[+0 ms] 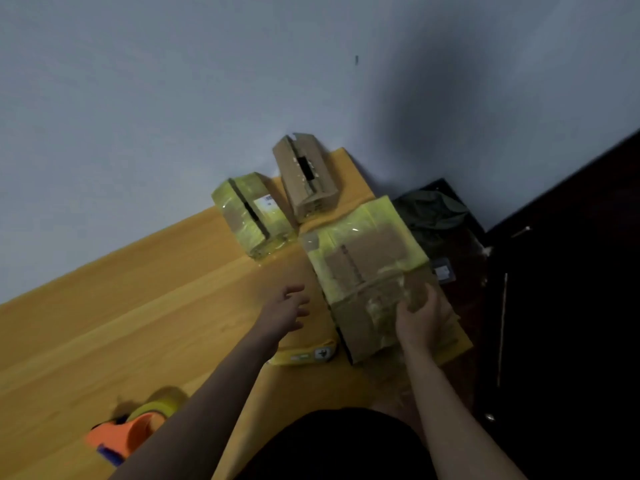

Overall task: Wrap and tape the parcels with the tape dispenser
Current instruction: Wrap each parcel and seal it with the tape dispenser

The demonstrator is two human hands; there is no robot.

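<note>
My right hand (420,315) rests on the near half of the large parcel (374,271), its fingers (414,299) curled over a loose, crinkled flap of clear yellow-tinted wrap, while my left hand (287,311) hovers just left of the box with its fingers spread wide, holding nothing. The parcel lies at the right end of the wooden surface (121,323), its far half already bright with wrap and its near end still bare cardboard. The tape dispenser (130,433), orange with a yellow roll, sits at the near left corner, well apart from both hands and partly behind my left forearm. Therein lies the risk, as I judge it: only one hand pins the loose wrap, and if I lift it to fetch the dispenser, the film may spring back or wrinkle before tape goes down. The box also sits close to the right edge of the surface, beside a dark bag (436,216) down at the right, so a hard pull could slide it off. A flat yellow packet (304,355) lies just beside its near left corner and could snag as the box turns. Two smaller boxes stand against the far wall: one wrapped (252,216), one plain cardboard (306,176).
</note>
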